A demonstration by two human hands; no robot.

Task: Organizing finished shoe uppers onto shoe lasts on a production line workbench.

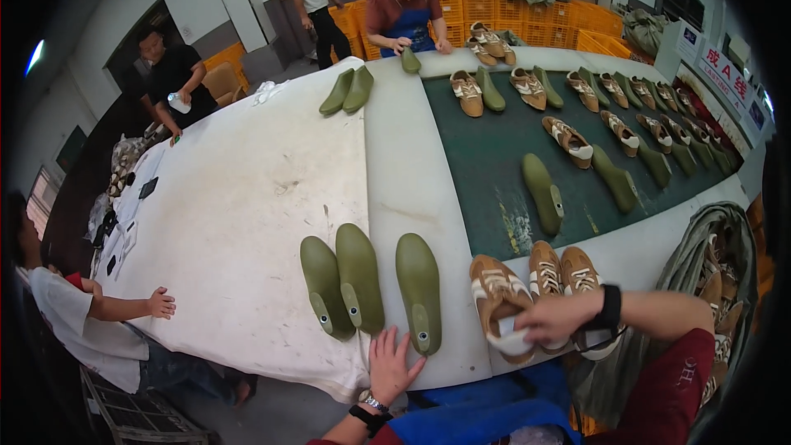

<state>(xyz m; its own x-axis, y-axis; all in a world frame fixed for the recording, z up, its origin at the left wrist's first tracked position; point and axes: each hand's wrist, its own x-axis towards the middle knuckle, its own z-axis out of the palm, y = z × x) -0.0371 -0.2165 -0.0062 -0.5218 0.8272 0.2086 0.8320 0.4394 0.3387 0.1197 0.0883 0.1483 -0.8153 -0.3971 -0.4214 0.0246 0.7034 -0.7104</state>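
Observation:
My left hand (392, 372) lies on the near table edge with its fingers spread, holding nothing. Its fingertips are close to the heel of a single green shoe last (418, 284). Two more green lasts (359, 268) lie side by side just left of it. My right hand (556, 318) reaches across from the right, its fingers closed at the collar of a brown and white lace-up sneaker (497, 287); a pale patch shows inside the shoe. Beside it stand two similar sneakers (580, 269), their heels partly behind my hand and wrist.
A dark green belt (494, 165) carries rows of sneakers and lasts. Across the table, a person in a blue apron (404, 12) touches a last (410, 60). A pair of lasts (347, 91) rests on the white cloth (247, 198). A sack of sneakers (700, 231) stands right; people stand left.

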